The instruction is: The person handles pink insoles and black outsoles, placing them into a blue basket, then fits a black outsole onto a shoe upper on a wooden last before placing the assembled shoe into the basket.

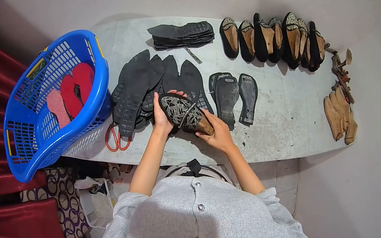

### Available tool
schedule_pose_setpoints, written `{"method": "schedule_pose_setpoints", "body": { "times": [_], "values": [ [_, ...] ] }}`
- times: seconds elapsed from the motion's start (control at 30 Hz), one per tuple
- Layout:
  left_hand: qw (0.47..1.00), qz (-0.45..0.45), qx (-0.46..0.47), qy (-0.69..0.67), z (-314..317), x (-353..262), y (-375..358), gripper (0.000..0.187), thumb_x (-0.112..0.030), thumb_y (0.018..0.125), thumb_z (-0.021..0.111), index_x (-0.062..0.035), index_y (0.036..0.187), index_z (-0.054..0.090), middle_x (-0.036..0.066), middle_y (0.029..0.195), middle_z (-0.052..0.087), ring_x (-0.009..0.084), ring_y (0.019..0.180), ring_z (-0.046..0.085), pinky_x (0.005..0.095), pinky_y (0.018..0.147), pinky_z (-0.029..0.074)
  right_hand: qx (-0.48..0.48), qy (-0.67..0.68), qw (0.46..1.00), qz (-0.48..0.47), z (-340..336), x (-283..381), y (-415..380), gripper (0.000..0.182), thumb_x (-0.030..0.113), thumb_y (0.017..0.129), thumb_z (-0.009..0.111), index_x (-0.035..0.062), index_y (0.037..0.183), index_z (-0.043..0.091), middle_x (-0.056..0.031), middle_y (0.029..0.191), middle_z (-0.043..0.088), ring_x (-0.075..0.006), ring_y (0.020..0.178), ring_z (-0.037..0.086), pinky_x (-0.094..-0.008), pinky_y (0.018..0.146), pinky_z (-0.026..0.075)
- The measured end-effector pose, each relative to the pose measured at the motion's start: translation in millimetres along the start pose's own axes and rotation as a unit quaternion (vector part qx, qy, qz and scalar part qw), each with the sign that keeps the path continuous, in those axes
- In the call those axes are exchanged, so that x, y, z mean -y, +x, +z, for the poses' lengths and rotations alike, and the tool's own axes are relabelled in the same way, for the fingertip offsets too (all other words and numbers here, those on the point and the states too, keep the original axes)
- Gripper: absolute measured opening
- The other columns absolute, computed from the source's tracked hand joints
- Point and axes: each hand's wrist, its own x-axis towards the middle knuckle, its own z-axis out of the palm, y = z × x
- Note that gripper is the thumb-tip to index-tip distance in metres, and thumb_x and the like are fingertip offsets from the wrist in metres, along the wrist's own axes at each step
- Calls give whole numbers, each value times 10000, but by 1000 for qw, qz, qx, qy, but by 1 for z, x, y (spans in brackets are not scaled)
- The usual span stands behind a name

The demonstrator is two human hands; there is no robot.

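Okay, left hand (163, 119) has fingers curled around the toe of a patterned shoe (179, 109), right hand (221, 133) grips its heel end, wooden last (207, 125) showing inside. Shoe's held above the bench (280, 121), toward the near edge. Black soles (132, 81) crowd just left; blue basket (101, 81) takes the left end. Scuffed bench top gives working room right, reaching tan pieces (336, 113) by the right edge.

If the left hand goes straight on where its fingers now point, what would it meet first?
Besides the held shoe, the left hand would probably meet black soles; its height above them is unclear.
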Motion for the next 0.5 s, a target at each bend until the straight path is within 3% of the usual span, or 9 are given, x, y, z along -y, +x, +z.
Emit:
{"method": "schedule_pose_setpoints", "body": {
  "times": [0.07,0.5],
  "values": [
    [999,5,-20,-27,5,1,-1,608,-554,907,263,-14,1003,526,160,1019,569,313,1003,532,416,915,412,-3,-2,1000,5,-1,0,-1,771,280,625,758,115,1297,418,-156,1148,557,-335,1045,533,-384,878,430],
    [1000,-1,-17,-15,16,1,-1,577,-532,910,295,-12,993,529,163,1003,575,321,995,535,419,910,418,-8,24,1000,-13,-4,-5,-5,769,245,622,764,66,1288,424,-153,1209,528,-321,1100,511,-366,934,402]
  ]
}}
